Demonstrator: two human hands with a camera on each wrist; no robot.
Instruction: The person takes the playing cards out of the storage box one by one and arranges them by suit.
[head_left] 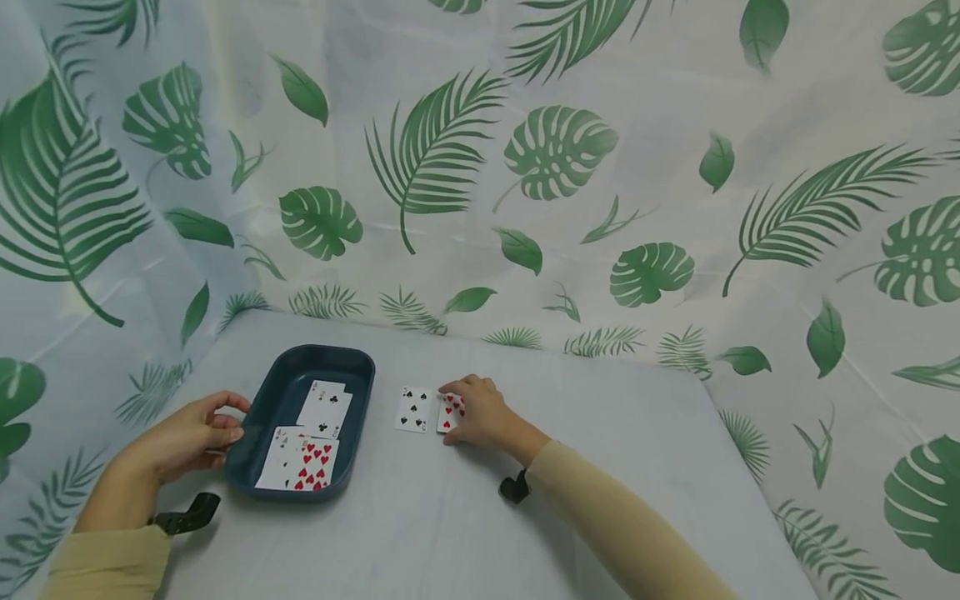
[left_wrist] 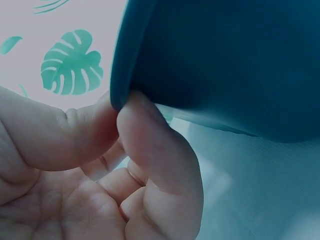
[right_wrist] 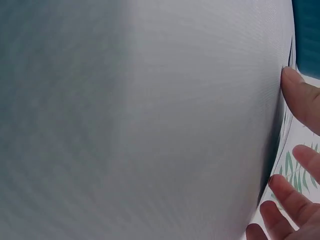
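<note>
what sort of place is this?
Probably a makeshift tabletop filming booth: leaf-print sheeting hangs behind and beside a white table, which holds a dark blue tray and playing cards.

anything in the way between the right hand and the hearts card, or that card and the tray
Nothing visible stands between the right hand and the hearts card: the hand touches its edges. Toward the blue tray, a spades card lies flat in between, and the tray's raised side also stands there.
</note>
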